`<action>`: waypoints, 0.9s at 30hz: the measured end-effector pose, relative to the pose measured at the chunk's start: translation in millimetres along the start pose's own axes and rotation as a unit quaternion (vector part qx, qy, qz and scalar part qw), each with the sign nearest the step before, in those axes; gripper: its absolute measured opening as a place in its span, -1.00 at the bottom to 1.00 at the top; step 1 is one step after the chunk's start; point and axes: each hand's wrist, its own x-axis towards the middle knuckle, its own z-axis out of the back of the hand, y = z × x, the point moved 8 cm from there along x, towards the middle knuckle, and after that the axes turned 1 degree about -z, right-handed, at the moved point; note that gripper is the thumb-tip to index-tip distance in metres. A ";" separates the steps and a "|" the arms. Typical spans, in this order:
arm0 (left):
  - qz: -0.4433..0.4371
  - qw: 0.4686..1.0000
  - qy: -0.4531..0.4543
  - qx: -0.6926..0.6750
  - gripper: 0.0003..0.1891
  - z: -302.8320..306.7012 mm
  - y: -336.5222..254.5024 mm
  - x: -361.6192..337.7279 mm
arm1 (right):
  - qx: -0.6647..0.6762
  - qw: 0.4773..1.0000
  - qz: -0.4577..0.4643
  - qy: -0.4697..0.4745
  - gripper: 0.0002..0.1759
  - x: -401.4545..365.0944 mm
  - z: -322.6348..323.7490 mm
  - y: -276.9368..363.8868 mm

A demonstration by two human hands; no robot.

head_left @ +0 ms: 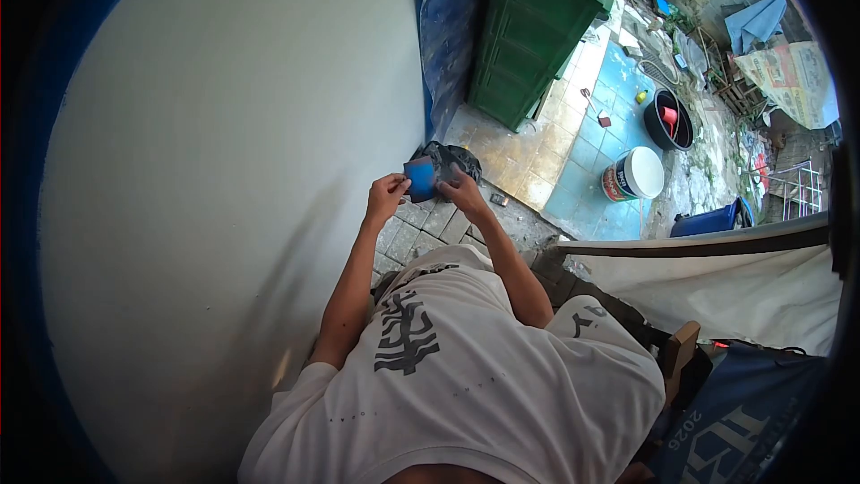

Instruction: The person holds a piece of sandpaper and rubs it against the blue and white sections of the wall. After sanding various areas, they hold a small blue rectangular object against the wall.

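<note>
My left hand [386,196] pinches a small flat square sheet [419,179] by its left edge. The sheet has a blue face with a brownish strip along its top and bottom. My right hand [462,194] is just beyond the sheet's right edge, thumb and fingers apart and slightly blurred. Behind both hands a black plastic bag [463,159] sits on the ground at the foot of the wall, partly hidden by the sheet and fingers.
A pale wall [224,143] rises close on my left. Ahead stands a green cabinet [528,36]. On the blue tiles are a white paint bucket [643,172] and a black tub [661,130] with a red dipper [669,115]. Grey paving [421,237] lies below my hands.
</note>
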 end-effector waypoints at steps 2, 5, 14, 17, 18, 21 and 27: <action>-0.001 1.000 -0.005 0.002 -0.74 1.5 3.3 1.9 | -0.069 0.994 0.044 -0.077 0.13 2.0 0.1 -3.7; 0.004 1.000 -0.003 0.008 -0.75 4.3 6.2 2.9 | -0.054 0.990 0.058 -0.113 0.05 5.4 8.3 -3.2; -0.013 0.998 0.044 -0.045 -0.66 6.1 27.6 -2.0 | 0.155 0.981 -0.031 0.112 -0.49 9.6 -21.7 -10.5; -0.011 0.998 0.050 -0.036 -0.68 17.4 22.5 -11.3 | 0.149 0.975 -0.062 0.156 -0.48 4.5 -42.1 12.6; -0.005 0.998 0.034 -0.052 -0.69 25.7 15.7 -16.8 | 0.158 0.970 -0.076 0.170 -0.51 16.2 -46.7 4.1; -0.017 0.993 -0.019 -0.113 -0.63 51.9 -11.8 -41.9 | 0.125 0.979 -0.046 0.157 -0.52 26.0 -60.4 44.3; -0.107 0.957 -0.154 -0.221 -0.61 123.4 -99.3 -132.9 | 0.027 0.981 0.181 0.063 -0.63 40.3 -87.8 237.4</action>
